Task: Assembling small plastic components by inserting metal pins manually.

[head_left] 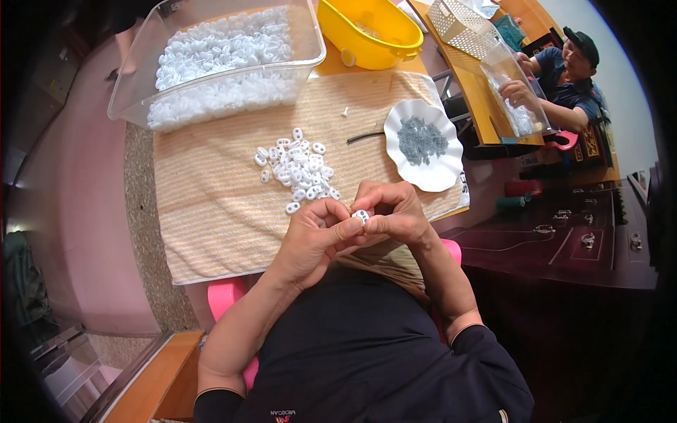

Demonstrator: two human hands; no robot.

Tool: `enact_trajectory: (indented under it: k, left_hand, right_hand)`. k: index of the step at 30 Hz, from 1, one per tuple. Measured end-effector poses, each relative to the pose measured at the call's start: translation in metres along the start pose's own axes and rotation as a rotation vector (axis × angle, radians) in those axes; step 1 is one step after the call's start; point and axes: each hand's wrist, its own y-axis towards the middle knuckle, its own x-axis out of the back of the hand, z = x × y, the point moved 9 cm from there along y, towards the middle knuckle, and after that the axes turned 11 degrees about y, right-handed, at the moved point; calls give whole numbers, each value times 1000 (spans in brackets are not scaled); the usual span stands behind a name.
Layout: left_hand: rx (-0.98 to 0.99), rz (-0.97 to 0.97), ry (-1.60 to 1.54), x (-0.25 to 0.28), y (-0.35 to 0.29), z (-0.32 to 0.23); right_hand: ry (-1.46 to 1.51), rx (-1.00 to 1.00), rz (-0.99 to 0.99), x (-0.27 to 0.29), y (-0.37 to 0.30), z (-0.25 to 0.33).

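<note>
Close to my body, at the front edge of the cloth-covered table, both hands meet at a small white two-hole plastic cord lock (pixel 360 216). My left hand (pixel 319 229) pinches it between thumb and fingertips. From the other side, my right hand (pixel 392 211) presses thumb and forefinger against the same piece. Dark spots show on its face, but the fingertips cover much of it. Just beyond my left hand lies a loose pile of similar white two-hole pieces (pixel 300 169). A white scalloped plate (pixel 443 175) beyond my right hand holds a heap of tiny grey spring-like bits (pixel 421 141).
A big clear bin (pixel 310 65) of white parts stands at the far left, beside a yellow tub (pixel 367 44). A black stick (pixel 365 137) and a small white pin (pixel 345 111) lie on the striped cloth (pixel 211 204). Another person (pixel 564 81) works at a table on the right.
</note>
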Motion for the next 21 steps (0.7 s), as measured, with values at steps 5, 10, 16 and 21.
enact_trajectory:
  k: [5,10,16,21]
  left_hand:
    - [2,-11,22,-3,0,2]
    - [-4,-21,14,1,2,1]
    - [-19,-52,-38,7,3,-1]
    - [-72,-98,14,7,4,-4]
  right_hand:
    - [-160,59,64,-3,-1,7]
    - [-98,-4,-1,-7,1,7]
    - [-171,47,-17,1,7,20]
    - [-538,281,-315,37,27,91]
